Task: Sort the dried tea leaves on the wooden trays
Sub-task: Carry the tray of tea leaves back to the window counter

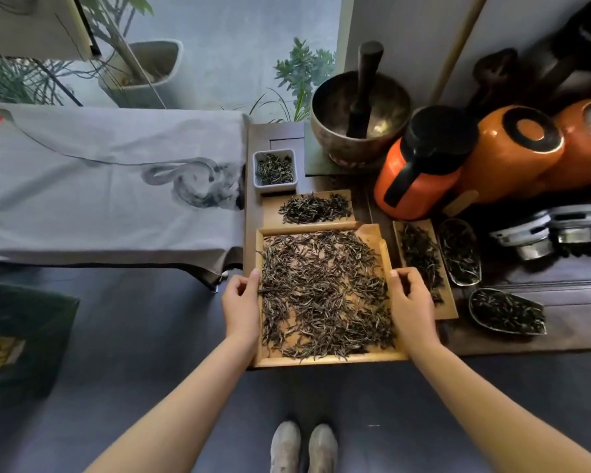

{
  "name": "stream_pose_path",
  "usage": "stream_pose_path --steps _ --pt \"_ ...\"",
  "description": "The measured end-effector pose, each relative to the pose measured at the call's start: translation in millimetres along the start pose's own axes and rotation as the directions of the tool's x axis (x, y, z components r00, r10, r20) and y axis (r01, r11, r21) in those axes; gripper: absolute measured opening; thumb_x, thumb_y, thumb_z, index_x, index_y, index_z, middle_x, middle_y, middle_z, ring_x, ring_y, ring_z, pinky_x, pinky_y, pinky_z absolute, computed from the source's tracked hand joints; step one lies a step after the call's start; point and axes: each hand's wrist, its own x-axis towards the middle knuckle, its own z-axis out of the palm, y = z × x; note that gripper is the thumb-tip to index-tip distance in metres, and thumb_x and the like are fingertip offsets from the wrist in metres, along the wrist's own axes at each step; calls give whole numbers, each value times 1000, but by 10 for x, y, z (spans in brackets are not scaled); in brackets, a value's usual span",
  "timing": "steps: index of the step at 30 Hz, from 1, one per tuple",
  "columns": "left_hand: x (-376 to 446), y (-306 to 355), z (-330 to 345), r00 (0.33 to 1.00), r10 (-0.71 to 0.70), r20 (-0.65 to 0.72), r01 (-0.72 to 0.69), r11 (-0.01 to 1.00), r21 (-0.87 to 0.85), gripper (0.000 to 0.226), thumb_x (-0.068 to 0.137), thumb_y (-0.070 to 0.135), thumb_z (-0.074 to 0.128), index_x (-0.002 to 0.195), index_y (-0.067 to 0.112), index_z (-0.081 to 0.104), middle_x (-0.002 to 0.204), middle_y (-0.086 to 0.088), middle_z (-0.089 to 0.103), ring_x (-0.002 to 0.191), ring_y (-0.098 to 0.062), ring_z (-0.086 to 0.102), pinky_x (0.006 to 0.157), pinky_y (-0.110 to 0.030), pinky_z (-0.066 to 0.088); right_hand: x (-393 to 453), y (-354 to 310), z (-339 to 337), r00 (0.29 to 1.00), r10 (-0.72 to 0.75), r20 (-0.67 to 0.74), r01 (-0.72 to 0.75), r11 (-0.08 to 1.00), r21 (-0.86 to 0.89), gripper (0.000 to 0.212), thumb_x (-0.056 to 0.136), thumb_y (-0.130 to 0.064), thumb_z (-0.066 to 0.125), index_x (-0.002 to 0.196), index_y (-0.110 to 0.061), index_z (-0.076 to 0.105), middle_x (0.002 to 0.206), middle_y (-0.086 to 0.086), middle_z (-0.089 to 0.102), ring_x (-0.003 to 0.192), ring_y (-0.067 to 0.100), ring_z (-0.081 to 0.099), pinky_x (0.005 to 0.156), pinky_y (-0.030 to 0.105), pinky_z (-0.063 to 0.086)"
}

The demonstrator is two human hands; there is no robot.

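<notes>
A large wooden tray (325,360) sits at the near edge of a dark table, spread with dried tea leaves (325,291). My left hand (241,305) grips the tray's left rim, thumb over the edge. My right hand (411,303) grips the right rim the same way. Behind it lies a smaller wooden tray (272,211) with a heap of leaves. A narrow wooden tray (449,310) with darker leaves lies to the right, partly under my right hand.
A white square dish (275,170) of leaves stands at the back. Two metal scoops (459,252) (507,312) hold leaves on the right. A brass bowl (359,117) with a pestle, orange jars (420,172) and a grey cloth-covered table (110,186) surround the trays.
</notes>
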Motion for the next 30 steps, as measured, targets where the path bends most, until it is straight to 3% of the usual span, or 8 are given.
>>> stream_pose_path --steps 9,13,20,25,30 --pt "72 -179 77 995 52 -80 -42 992 118 36 95 36 52 70 10 45 65 -4 44 62 -14 38 58 -29 32 83 170 118 1000 -7 0 7 997 -74 13 97 -26 42 93 -20 52 88 -1 57 76 6 50 62 17 36" --pt "77 -248 70 993 68 -95 -55 990 132 37 94 37 52 72 8 48 65 -4 46 61 -14 39 58 -30 33 85 221 151 1000 -28 7 29 995 -99 13 97 -26 42 93 -19 52 91 2 58 77 8 51 61 20 37" --pt "95 -270 100 990 81 -112 -64 988 144 37 94 37 52 68 12 45 61 0 43 58 -12 38 57 -28 33 94 232 196 999 -33 -15 30 986 -166 10 98 -26 41 93 -22 49 98 1 56 86 17 52 75 30 38" --pt "99 -297 94 990 78 -114 -62 989 137 37 94 38 52 77 5 55 65 0 51 61 -11 44 60 -26 37 96 230 211 999 -42 -28 36 984 -172 9 98 -23 41 92 -21 49 100 1 54 82 11 48 62 13 34" --pt "112 -309 91 990 83 -111 -66 986 153 34 94 37 53 77 8 57 68 2 56 63 -8 48 61 -23 39 104 243 220 999 -37 -37 29 980 -196 10 98 -22 42 94 -19 50 100 0 54 81 11 47 61 8 31"
